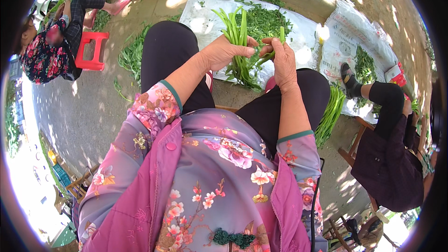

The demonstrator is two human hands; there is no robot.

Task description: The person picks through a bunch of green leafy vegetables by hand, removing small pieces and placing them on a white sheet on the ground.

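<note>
My left hand (229,51) grips a bunch of long green vegetable stems (238,28) between thumb and fingers, cut ends up and leafy ends hanging down. Close by on its right, my right hand (284,59) pinches a single green stem (282,34), whose lower part bends toward the bunch. Both hands are raised in front of my knees. Beyond them lies a white plastic sheet (197,12), with a spread of loose green leaves (267,22) on it. The fingertips of my right hand are partly hidden behind its thumb and palm.
A bundle of long stems (330,115) lies beside my right knee. Leafy greens (134,54) lie by my left knee. A printed woven sack (341,31) is spread at right, near a seated person (388,168). Another person (45,52) sits at left by a red plastic stool (95,36).
</note>
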